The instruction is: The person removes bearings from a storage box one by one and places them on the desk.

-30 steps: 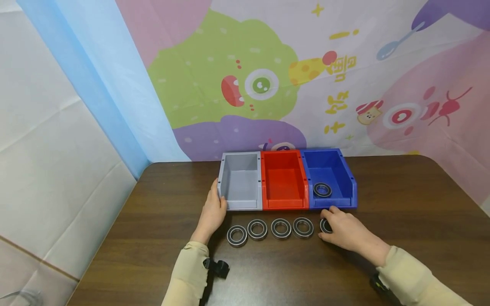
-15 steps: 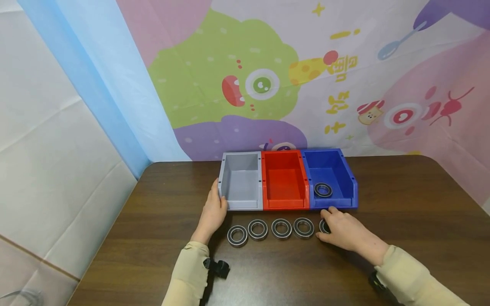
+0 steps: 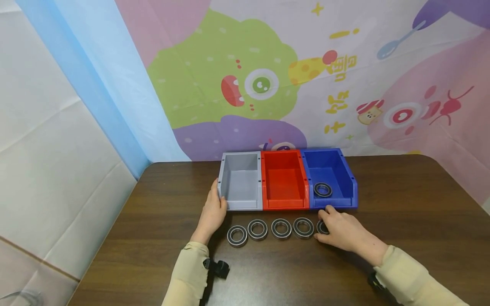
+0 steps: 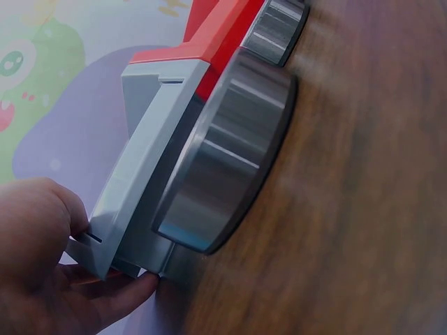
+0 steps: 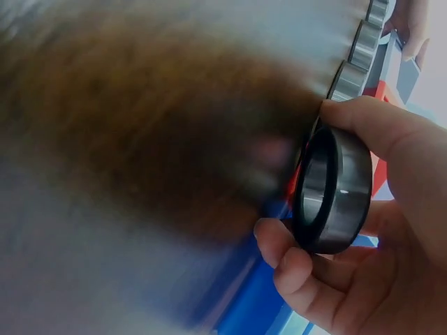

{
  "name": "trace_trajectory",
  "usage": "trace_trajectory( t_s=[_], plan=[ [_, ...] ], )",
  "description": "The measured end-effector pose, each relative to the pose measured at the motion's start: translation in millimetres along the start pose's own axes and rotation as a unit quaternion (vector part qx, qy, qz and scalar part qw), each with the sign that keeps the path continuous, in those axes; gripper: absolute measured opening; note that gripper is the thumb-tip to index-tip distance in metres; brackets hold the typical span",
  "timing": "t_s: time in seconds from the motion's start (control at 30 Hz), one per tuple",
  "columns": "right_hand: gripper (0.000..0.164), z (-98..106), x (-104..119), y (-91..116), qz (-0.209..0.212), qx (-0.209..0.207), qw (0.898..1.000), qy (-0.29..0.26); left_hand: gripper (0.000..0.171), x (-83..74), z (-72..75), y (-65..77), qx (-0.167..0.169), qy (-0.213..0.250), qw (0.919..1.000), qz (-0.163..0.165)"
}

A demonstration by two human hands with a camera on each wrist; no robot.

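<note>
My left hand (image 3: 212, 214) grips the left front corner of the grey bin (image 3: 241, 182), thumb and fingers on either side of its wall in the left wrist view. At the right end of a row of bearings, my right hand (image 3: 346, 229) holds a ball bearing (image 5: 334, 192) between thumb and fingertips, low by the table. Most of that bearing is hidden by the hand in the head view. Another bearing (image 3: 323, 190) lies inside the blue bin (image 3: 352, 199). Between the grey and blue bins stands the red bin (image 3: 286, 187), with nothing in it.
Several bearings lie in a row before the bins, among them a leftmost bearing (image 3: 237, 243) and a bearing (image 3: 303, 236) beside my right hand. A printed cloth (image 3: 229, 55) hangs behind the brown table (image 3: 268, 276).
My right hand has shifted slightly left along the table, and the bearing in it has moved closer to the row. The left hand and the bins stay put.
</note>
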State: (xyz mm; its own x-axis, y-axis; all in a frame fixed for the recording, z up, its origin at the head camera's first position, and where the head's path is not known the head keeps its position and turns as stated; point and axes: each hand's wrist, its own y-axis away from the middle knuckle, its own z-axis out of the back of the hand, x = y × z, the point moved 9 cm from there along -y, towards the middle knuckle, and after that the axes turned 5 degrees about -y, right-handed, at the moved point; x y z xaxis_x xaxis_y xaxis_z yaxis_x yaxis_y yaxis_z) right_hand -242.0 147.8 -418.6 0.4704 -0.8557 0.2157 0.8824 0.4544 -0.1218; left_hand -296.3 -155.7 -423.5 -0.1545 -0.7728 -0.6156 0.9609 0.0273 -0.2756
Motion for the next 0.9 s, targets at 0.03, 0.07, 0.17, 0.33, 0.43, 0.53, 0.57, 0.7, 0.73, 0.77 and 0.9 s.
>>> trace_trajectory(
  t_s=[0.03, 0.07, 0.17, 0.33, 0.43, 0.53, 0.57, 0.7, 0.73, 0.77, 0.9],
  plan=[
    [0.040, 0.0, 0.6, 0.1, 0.003, -0.001, 1.000, 0.006, 0.059, 0.1, -0.1, -0.1, 0.000, 0.000, 1.0000, -0.001],
    [0.041, -0.2, 1.2, 0.2, 0.005, -0.001, 1.000, 0.011, 0.059, 0.2, -0.3, -0.2, 0.000, -0.001, 1.0000, -0.001],
    [0.043, -0.9, 2.8, 0.3, 0.009, 0.002, 1.000, 0.019, 0.059, 0.4, -0.6, -0.3, 0.002, -0.002, 1.0000, -0.001],
    [0.046, -2.0, 5.3, 0.1, 0.015, 0.008, 0.999, 0.032, 0.059, 0.3, -0.6, 0.1, 0.003, -0.002, 1.0000, 0.002],
    [0.047, -2.6, 6.5, 0.3, 0.021, 0.007, 0.999, 0.034, 0.059, 0.1, -0.4, 0.3, 0.002, -0.004, 1.0000, 0.002],
    [0.047, -3.5, 8.1, 1.0, 0.027, 0.011, 0.999, 0.030, 0.059, 0.4, -0.3, 0.2, 0.002, -0.004, 1.0000, 0.002],
    [0.047, -3.8, 8.2, 1.2, 0.027, 0.014, 0.999, 0.029, 0.059, 0.5, -0.4, 0.2, 0.002, -0.004, 1.0000, 0.002],
    [0.047, -5.6, 8.4, 2.0, 0.025, 0.027, 0.999, 0.024, 0.059, 1.5, -1.0, 0.1, 0.001, -0.005, 1.0000, 0.003],
    [0.047, -6.1, 8.4, 2.2, 0.023, 0.030, 0.999, 0.023, 0.059, 1.7, -1.2, 0.1, 0.002, -0.005, 1.0000, 0.004],
    [0.047, -6.6, 8.5, 2.4, 0.022, 0.032, 0.999, 0.022, 0.059, 1.8, -1.2, 0.2, 0.001, -0.005, 1.0000, 0.004],
    [0.048, -8.7, 7.9, 2.9, 0.019, 0.044, 0.999, 0.017, 0.059, 1.5, -1.0, 0.2, 0.003, -0.003, 1.0000, 0.006]
  ],
)
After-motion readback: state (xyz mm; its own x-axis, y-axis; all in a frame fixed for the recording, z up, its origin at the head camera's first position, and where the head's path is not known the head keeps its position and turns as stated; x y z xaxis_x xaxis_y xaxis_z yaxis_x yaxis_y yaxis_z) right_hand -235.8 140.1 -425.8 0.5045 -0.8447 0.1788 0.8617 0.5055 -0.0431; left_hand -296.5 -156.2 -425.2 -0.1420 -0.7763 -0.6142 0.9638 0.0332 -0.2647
